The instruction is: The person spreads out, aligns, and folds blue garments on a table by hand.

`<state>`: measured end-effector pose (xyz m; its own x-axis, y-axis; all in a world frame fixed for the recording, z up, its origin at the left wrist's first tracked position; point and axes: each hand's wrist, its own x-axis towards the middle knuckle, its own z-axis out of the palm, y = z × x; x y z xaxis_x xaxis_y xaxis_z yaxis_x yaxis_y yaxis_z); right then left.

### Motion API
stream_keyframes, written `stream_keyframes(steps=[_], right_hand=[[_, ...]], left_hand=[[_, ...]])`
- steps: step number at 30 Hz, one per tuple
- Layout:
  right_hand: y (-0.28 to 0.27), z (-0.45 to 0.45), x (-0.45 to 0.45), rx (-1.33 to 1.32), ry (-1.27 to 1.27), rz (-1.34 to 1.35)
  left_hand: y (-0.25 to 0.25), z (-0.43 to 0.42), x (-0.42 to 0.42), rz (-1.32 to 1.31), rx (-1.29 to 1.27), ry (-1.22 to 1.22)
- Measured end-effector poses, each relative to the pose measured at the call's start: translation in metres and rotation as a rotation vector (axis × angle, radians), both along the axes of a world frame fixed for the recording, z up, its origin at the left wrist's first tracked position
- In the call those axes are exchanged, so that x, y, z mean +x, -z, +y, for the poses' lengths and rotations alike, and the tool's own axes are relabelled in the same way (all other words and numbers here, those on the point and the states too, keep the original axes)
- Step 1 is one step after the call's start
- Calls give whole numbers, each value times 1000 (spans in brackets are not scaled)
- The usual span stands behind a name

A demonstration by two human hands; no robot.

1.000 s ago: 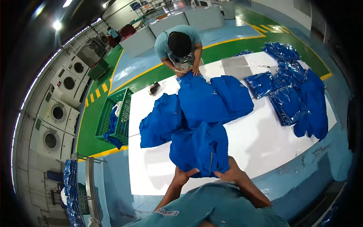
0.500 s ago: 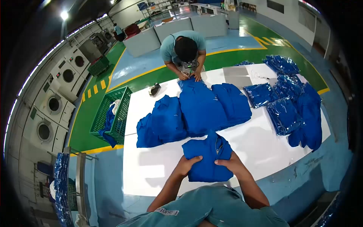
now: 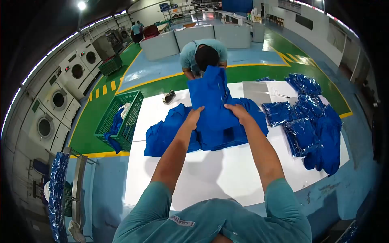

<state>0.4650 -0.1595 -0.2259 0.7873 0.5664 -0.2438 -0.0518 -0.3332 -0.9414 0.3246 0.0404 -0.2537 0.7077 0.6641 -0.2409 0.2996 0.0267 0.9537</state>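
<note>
Both of my arms reach forward over the table, holding up a folded blue zip-up garment (image 3: 209,95) with its collar end raised. My left hand (image 3: 195,116) grips its left edge, thumb on the front. On the opposite edge, my right hand (image 3: 238,113) is closed the same way, beside the zipper. Behind and below the garment lie more folded blue garments: a pile on the left (image 3: 167,130) and one on the right (image 3: 254,111). The held garment covers much of the middle pile.
A co-worker (image 3: 204,54) bends over the table's far side, hands hidden. Plastic-wrapped blue packs (image 3: 302,135) lie on the right of the white table (image 3: 170,182), near a pen (image 3: 283,96). A tape dispenser (image 3: 168,96) sits far left. A green crate (image 3: 117,121) stands beside the table.
My hands have carried the folded garment forward and up, from the near table edge to above the middle pile. Its collar end now stands up before the co-worker.
</note>
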Motion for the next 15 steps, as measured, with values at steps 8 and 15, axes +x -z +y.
stream_keyframes(steps=[8,15], right_hand=[[110,-66,-28,121,139,-106],[315,-330,-142,-625,469,-179]], left_hand=[[110,20,-3,153,181,15],[95,-8,-102,191,396,144]])
